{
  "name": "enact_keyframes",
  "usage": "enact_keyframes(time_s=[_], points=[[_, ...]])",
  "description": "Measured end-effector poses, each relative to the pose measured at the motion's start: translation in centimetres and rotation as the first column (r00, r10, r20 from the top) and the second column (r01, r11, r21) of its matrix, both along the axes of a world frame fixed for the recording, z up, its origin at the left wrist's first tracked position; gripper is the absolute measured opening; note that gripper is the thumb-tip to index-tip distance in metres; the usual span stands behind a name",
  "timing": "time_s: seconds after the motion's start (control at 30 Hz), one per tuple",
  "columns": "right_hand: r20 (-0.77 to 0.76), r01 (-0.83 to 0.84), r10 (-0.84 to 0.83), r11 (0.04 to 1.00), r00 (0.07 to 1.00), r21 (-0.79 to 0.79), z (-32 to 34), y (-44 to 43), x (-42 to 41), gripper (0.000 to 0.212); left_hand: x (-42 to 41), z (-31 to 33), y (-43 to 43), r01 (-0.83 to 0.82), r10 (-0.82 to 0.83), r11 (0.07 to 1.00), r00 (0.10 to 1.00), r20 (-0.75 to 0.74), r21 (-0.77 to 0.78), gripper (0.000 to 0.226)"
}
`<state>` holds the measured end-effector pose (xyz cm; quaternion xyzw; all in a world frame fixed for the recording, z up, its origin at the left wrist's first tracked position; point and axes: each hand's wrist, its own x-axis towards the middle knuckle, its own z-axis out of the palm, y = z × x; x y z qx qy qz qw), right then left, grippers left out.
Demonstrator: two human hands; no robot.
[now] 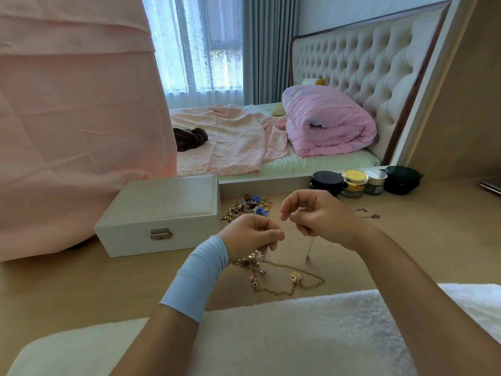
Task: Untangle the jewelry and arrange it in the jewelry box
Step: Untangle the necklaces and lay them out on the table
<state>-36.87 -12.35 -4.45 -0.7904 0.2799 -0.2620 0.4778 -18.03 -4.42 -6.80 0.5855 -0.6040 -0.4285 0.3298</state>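
My left hand [252, 234] and my right hand [320, 215] hover above the wooden tabletop, both pinching a thin silver chain [310, 246] whose small pendant dangles below my right hand. Under my left hand lies a tangle of gold chain [292, 280] with charms, beads and a ring. A second heap of jewelry [249, 206] with blue flowers and gold pieces sits behind my hands. The white jewelry box [160, 213] stands to the left with its lid down and clasp facing me.
Several cosmetic jars [355, 183] stand at the back right under a mirror. Two small silver pieces [366, 213] lie right of my hands. Pink fabric [67, 118] hangs behind the box. A white fluffy cover [271, 335] spans the near edge.
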Motion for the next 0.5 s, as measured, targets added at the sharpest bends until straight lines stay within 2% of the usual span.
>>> enact_keyframes(time_s=[0.13, 0.27, 0.37, 0.5], points=[[-0.222, -0.002, -0.008, 0.999, 0.975, -0.046, -0.1, -0.3, -0.5, 0.014, 1.1, 1.0, 0.4, -0.061, 0.064, 0.998, 0.979, 0.191, -0.026, 0.014], [-0.43, -0.026, -0.003, 0.998, 0.903, -0.062, -0.9, -0.8, -0.8, 0.012, 2.3, 1.9, 1.1, -0.065, 0.05, 0.997, 0.958, 0.283, 0.044, 0.016], [-0.489, 0.0, -0.005, 1.0, 0.872, -0.011, -1.1, -0.7, -1.4, 0.019, 3.1, 2.0, 1.2, -0.1, 0.073, 0.994, 0.911, 0.406, 0.046, 0.015], [-0.506, 0.048, -0.047, 0.999, 0.861, -0.012, -1.0, -1.1, -3.4, 0.017, 2.7, 2.1, 1.4, -0.162, 0.145, 0.987, 0.881, 0.45, 0.001, 0.014]])
